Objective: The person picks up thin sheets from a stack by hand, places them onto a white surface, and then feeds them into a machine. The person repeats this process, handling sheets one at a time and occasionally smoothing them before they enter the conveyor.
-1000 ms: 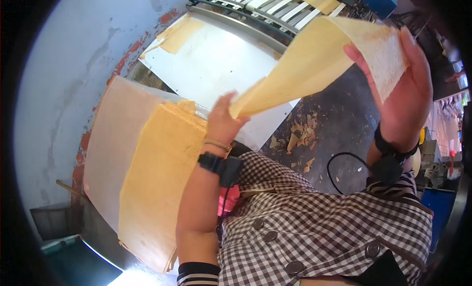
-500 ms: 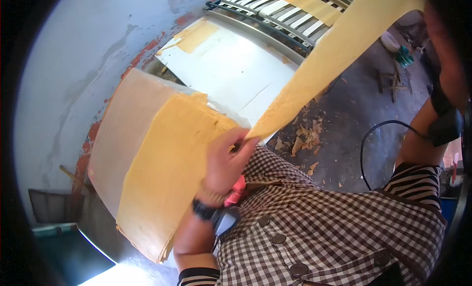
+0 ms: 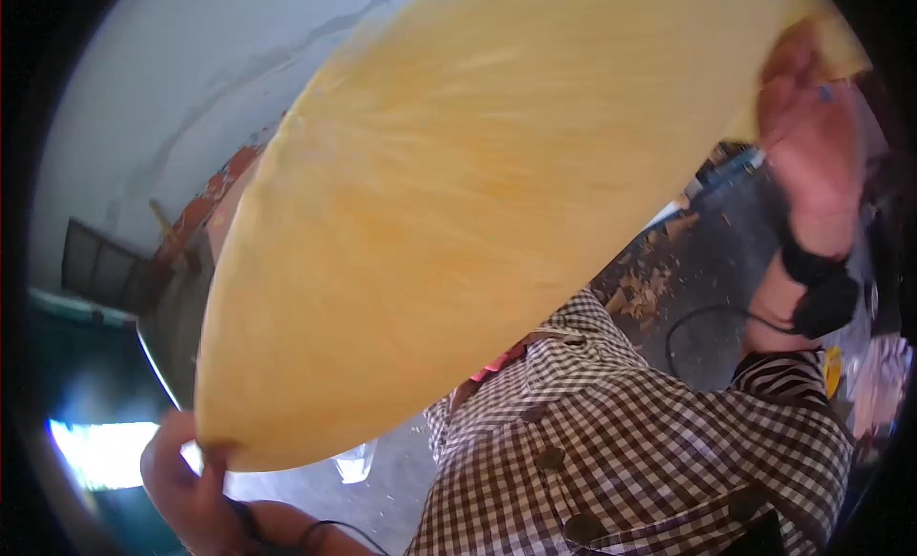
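Note:
A large, thin yellow veneer sheet [image 3: 458,231] stretches across most of the view, bowed and somewhat smeared by motion. My left hand [image 3: 186,484], at the lower left, pinches its near corner between thumb and fingers. At the upper right, my right hand [image 3: 812,145] is closed on the sheet's other end, with part of the fingers blurred. The sheet hides most of what lies behind it, including the stack of sheets seen earlier. Each wrist has a dark strap with a cable.
Broken veneer scraps [image 3: 642,293] lie on the dark floor [image 3: 712,260]. A pale wall with a chipped red lower part [image 3: 215,188] stands at the left. A dark framed panel [image 3: 95,260] leans near it. My checked apron [image 3: 611,441] fills the lower middle.
The sheet has been lifted off the stack and spread broad before me. My left hand has moved down and left with its corner; my right hand has come lower into view.

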`<state>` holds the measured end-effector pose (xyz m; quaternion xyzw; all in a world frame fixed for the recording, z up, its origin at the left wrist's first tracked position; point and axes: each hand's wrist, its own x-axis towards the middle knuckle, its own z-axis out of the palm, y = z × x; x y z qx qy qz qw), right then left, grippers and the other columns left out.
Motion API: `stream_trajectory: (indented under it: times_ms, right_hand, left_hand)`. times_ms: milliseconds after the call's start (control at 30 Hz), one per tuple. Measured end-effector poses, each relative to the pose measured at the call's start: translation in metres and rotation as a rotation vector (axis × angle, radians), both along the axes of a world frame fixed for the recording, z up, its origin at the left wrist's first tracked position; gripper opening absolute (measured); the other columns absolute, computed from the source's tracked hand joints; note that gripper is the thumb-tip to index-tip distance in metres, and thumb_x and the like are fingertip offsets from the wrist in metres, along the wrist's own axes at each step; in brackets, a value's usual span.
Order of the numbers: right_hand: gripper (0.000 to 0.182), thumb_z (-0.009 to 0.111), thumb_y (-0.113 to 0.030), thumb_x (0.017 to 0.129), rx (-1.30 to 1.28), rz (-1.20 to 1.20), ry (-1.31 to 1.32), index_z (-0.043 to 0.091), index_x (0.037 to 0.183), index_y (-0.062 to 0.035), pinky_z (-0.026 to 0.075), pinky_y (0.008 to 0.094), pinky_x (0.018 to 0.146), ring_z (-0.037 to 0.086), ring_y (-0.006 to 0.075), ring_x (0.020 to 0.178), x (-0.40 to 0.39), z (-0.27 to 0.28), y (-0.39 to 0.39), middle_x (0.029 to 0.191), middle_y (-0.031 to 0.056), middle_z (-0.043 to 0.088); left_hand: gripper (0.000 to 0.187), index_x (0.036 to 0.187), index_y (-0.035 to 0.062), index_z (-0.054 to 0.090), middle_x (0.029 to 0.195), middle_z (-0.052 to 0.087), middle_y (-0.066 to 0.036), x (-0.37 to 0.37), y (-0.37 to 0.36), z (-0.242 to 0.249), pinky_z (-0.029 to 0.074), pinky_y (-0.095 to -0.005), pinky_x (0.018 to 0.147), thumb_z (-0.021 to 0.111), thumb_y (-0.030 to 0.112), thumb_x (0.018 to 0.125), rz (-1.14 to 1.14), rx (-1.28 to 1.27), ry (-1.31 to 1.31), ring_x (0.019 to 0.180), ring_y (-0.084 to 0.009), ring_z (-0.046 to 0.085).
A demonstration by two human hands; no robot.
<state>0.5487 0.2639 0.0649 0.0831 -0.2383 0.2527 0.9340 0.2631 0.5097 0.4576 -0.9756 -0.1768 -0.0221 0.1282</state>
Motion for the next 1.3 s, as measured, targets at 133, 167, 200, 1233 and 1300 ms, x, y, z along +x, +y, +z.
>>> stream_trajectory:
  times_ms: [133,167,200,1233,1300]
  right_hand:
    - [0.035,0.051,-0.03,0.1,-0.089,0.811,0.106,0.063,0.121,-0.0061,0.055,0.0407,0.088,0.066,0.0228,0.107,-0.045,-0.023,0.073,0.119,0.01,0.067]
    - [0.032,0.056,-0.028,0.097,-0.205,1.083,0.037,0.065,0.119,-0.0064,0.054,0.0391,0.089,0.066,0.0214,0.108,-0.075,-0.026,0.088,0.116,0.0086,0.069]
    - [0.03,0.058,-0.026,0.095,-0.296,1.282,0.004,0.065,0.117,-0.0063,0.052,0.0387,0.091,0.065,0.0213,0.108,-0.127,-0.025,0.093,0.114,0.0078,0.07]
    - [0.072,0.07,-0.054,0.077,1.519,0.346,-2.086,0.053,0.136,-0.0153,0.023,0.0515,0.116,0.031,0.0295,0.143,-0.528,-0.12,-0.094,0.149,0.0098,0.041]
    - [0.069,0.07,-0.05,0.08,1.461,0.35,-2.095,0.052,0.138,-0.0171,0.022,0.0522,0.117,0.029,0.0292,0.144,-0.524,-0.128,-0.097,0.15,0.0099,0.04]
  left_hand:
    - [0.01,0.088,0.0005,0.066,0.074,0.063,-0.004,-0.152,-0.107,-0.022,0.047,-0.0257,0.067,0.066,0.004,0.079,0.699,-0.105,-0.139,0.071,-0.0142,0.061]
    - [0.01,0.089,-0.0002,0.066,0.074,0.063,-0.003,-0.211,-0.163,-0.049,0.047,-0.0255,0.067,0.066,0.006,0.08,0.877,-0.126,-0.226,0.07,-0.0132,0.061]
    - [0.011,0.089,-0.0009,0.066,0.074,0.063,-0.003,-0.271,-0.225,-0.085,0.047,-0.0253,0.067,0.067,0.007,0.081,1.055,-0.149,-0.315,0.07,-0.0122,0.06]
    - [0.1,0.147,0.0138,0.04,0.156,0.031,-0.016,-0.145,-0.663,-0.522,0.021,-0.0544,0.114,0.08,0.053,0.065,2.434,-0.118,-0.618,0.145,-0.0381,0.024]
    - [0.1,0.147,0.0169,0.041,0.155,0.033,-0.015,-0.149,-0.667,-0.531,0.022,-0.0551,0.114,0.081,0.053,0.063,2.416,-0.09,-0.616,0.144,-0.0378,0.026]
